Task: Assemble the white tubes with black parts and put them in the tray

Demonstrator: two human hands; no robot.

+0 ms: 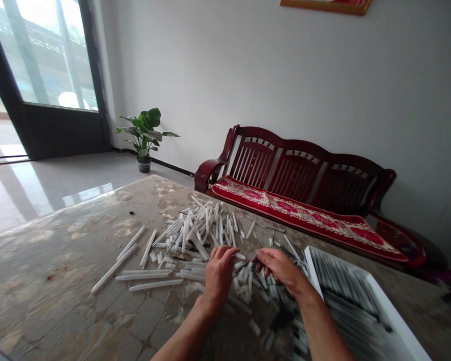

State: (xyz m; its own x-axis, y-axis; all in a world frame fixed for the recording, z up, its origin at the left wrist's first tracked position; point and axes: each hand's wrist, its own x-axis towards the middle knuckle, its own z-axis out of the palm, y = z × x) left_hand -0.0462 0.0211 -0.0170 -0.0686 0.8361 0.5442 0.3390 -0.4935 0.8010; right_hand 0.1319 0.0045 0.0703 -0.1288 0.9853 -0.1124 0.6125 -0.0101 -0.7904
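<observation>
White plastic tubes [195,235] heaped on table

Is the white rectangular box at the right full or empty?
Partly full, at least: the white rectangular box holds rows of thin dark sticks lying side by side. Blur hides how deep they go.

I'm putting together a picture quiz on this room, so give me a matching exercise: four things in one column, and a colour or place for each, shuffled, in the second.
Things:
1. potted plant
2. bench cushion
3. white box
4. pile of white tubes

Descriptions:
A. red with a pale pattern, lying on the wooden bench
B. on the floor near the glass door
C. spread over the table beyond the left hand
D. by the right hand, filled with dark sticks

Pairs: 1-B, 2-A, 3-D, 4-C
</observation>
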